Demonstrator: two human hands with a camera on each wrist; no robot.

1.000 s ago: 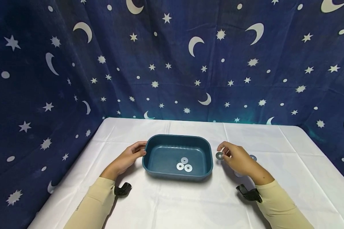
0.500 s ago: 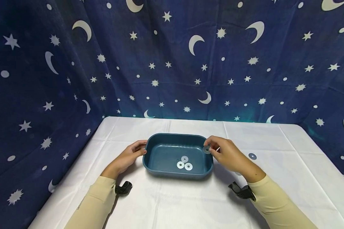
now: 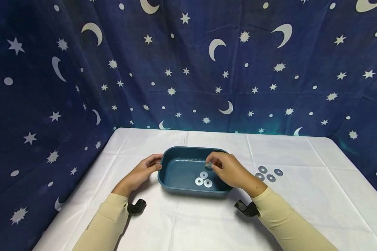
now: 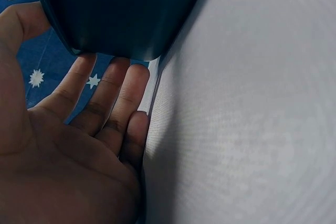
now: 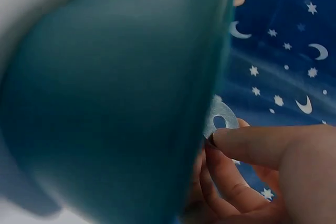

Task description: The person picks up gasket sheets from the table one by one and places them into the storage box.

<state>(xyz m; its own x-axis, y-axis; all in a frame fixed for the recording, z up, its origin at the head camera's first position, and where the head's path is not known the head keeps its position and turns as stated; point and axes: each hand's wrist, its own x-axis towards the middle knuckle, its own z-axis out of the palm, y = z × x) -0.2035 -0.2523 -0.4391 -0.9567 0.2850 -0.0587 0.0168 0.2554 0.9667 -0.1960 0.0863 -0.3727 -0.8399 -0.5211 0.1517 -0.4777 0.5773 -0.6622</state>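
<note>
A dark teal plastic tub [image 3: 188,191] sits on the white-covered table, with three flat metal washers [image 3: 199,181] lying on its floor. My right hand [image 3: 230,170] is over the tub's right half and pinches another washer [image 3: 208,165] between thumb and fingers. In the right wrist view the held washer [image 5: 224,113] shows its hole, partly hidden behind the tub's wall [image 5: 115,98]. At the tub's left end is my left hand [image 3: 141,173]. Its nearly straight fingers [image 4: 111,85] touch the wall in the left wrist view, the thumb near the rim.
Several more washers [image 3: 271,178] lie grouped on the white cloth [image 3: 317,195], right of the tub. A dark blue curtain [image 3: 194,52] with moons and stars hangs behind and at the left. Black straps [image 3: 247,209] stick out at both wrists.
My right hand has carried its washer leftward from beside the tub, across the right rim and over the inside. The washers on the cloth are uncovered. My left hand stays at the tub.
</note>
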